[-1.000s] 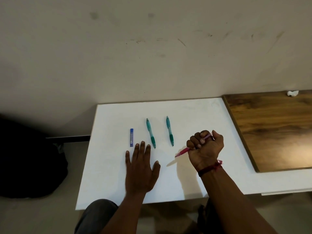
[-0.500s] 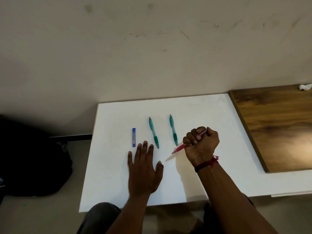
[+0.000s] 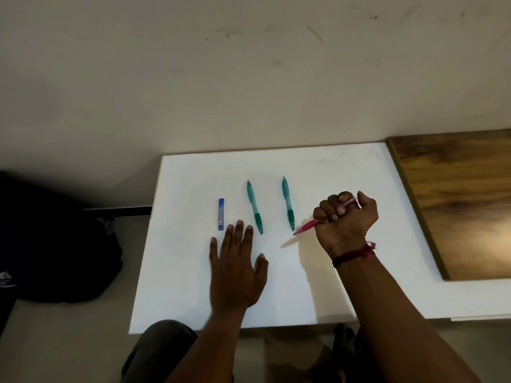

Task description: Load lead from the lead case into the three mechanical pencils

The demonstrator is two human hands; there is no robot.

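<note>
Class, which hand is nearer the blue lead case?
Left. The left hand lies flat just beside the lead case; the right hand, holding the pink pencil, is beyond both green pencils.

No legible text anywhere; markings on the blue lead case [image 3: 221, 214] too small to read.

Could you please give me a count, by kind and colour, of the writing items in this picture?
green mechanical pencils: 2
pink mechanical pencil, gripped in the right hand: 1
blue lead case: 1
Total: 4
</note>
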